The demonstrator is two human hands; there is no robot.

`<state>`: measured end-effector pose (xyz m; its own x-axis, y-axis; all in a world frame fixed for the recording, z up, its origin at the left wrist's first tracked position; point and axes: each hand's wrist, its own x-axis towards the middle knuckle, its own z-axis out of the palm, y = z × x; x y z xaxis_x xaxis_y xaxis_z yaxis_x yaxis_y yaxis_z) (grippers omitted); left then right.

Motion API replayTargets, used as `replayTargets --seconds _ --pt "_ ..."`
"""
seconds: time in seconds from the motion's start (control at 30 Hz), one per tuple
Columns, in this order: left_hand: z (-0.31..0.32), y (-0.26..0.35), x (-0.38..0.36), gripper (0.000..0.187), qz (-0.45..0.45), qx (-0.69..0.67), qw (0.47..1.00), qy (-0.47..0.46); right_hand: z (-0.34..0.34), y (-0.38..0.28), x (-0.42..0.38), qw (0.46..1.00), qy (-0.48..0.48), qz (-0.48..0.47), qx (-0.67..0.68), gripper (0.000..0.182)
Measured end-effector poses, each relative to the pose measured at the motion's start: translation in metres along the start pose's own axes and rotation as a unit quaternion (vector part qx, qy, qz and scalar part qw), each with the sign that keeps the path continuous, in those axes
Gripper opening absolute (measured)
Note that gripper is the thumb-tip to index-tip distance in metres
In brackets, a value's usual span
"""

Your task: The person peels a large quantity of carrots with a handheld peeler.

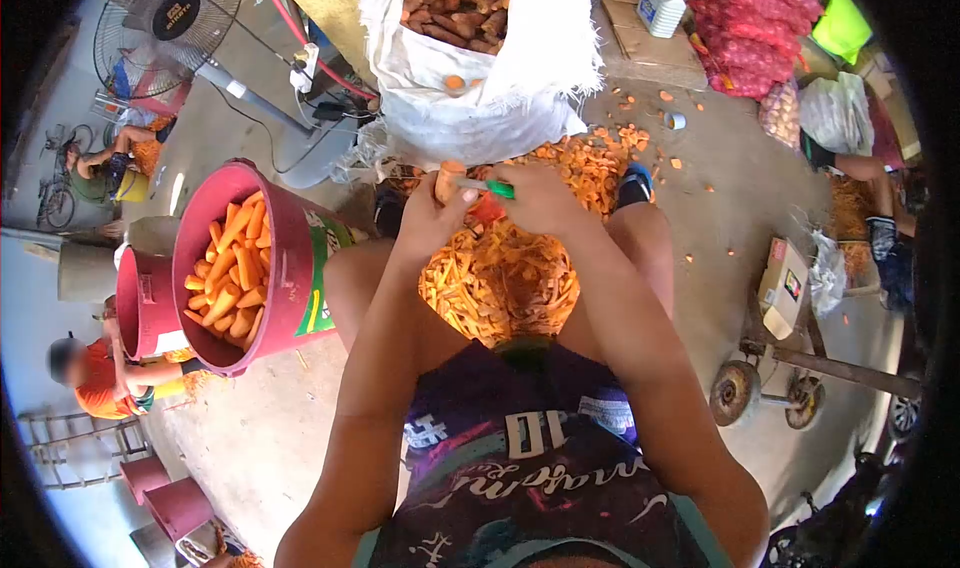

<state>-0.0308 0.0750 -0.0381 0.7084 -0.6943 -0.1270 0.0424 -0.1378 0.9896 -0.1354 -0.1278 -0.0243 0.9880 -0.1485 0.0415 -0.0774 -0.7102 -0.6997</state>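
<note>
My left hand (428,218) is closed around a carrot (449,181), held upright above the scraps between my knees. From the right, my right hand (545,200) grips a green-handled knife (500,189). Its short metal blade points left and meets the carrot's side. Below both hands lies a heap of orange carrot peelings (500,278). Directly ahead stands a white woven sack (465,118) with its mouth rolled down, full of unpeeled, dirt-covered carrots (465,8). Peeled carrots (232,268) fill a tilted red tub (285,268) beside my left knee.
Carrot scraps (590,163) litter the floor past my hands. A standing fan (180,13) and power strip (305,68) are at back left. Red mesh sacks (745,28) lie at back right; a wheeled cart (790,358) stands right. Other people sit at both sides.
</note>
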Motion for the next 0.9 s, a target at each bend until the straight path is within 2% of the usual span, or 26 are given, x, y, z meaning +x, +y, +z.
replayTargets --seconds 0.03,0.07,0.1,0.17,0.23,0.3,0.43,0.5,0.53,0.6,0.63,0.7,0.73,0.77,0.83,0.9 --pt "0.002 -0.004 -0.002 0.051 0.011 0.041 0.999 0.019 0.006 0.000 -0.001 1.000 -0.001 0.001 -0.006 0.026" --pt "0.003 -0.007 -0.002 0.057 0.071 0.095 0.992 0.035 0.013 0.001 -0.002 1.000 0.017 -0.008 -0.018 0.026" --pt "0.003 -0.011 -0.004 0.057 0.070 0.091 0.993 0.034 0.019 0.003 -0.003 0.999 0.036 -0.018 -0.029 0.027" --pt "0.006 0.001 -0.012 0.059 0.034 0.200 0.978 0.052 0.015 -0.002 -0.005 0.999 0.017 0.007 -0.040 0.027" --pt "0.012 0.014 -0.015 0.056 0.028 0.211 0.976 0.041 0.014 -0.003 -0.008 0.998 0.001 0.035 -0.050 0.028" --pt "0.018 0.013 -0.012 0.053 0.025 0.221 0.974 0.029 0.014 0.000 -0.011 0.998 0.027 0.038 -0.050 0.028" --pt "0.025 0.009 -0.006 0.059 0.082 0.208 0.973 0.053 0.013 0.011 -0.010 0.997 0.024 0.037 -0.069 0.032" --pt "0.026 0.012 -0.005 0.054 0.136 0.237 0.961 0.037 0.005 0.014 -0.005 0.986 -0.056 0.121 -0.099 0.031" --pt "0.027 0.010 -0.009 0.054 0.133 0.235 0.962 0.035 0.005 0.027 -0.004 0.986 -0.058 0.124 -0.099 0.031" --pt "0.026 0.012 -0.007 0.048 0.189 0.156 0.969 -0.013 -0.001 0.064 0.002 0.962 -0.162 0.184 -0.121 0.036" --pt "0.026 0.012 -0.005 0.048 0.189 0.157 0.969 -0.014 -0.005 0.070 0.002 0.962 -0.161 0.184 -0.119 0.036" --pt "0.025 0.010 -0.005 0.045 0.034 -0.023 0.999 0.019 -0.006 0.078 0.000 0.975 -0.090 0.196 -0.047 0.040" --pt "0.023 0.007 -0.002 0.048 -0.021 -0.073 0.997 0.032 -0.012 0.075 -0.002 0.975 -0.094 0.193 -0.048 0.040" --pt "0.027 0.011 0.000 0.048 -0.022 -0.075 0.996 0.036 -0.023 0.069 -0.005 0.980 -0.087 0.179 0.004 0.042" --pt "0.032 0.018 0.003 0.049 -0.045 -0.220 0.970 0.088 -0.030 0.063 -0.007 0.981 -0.085 0.166 0.060 0.044" --pt "0.027 -0.005 0.013 0.050 -0.044 -0.207 0.973 0.094 -0.027 0.065 -0.006 0.979 -0.025 0.112 0.166 0.053"
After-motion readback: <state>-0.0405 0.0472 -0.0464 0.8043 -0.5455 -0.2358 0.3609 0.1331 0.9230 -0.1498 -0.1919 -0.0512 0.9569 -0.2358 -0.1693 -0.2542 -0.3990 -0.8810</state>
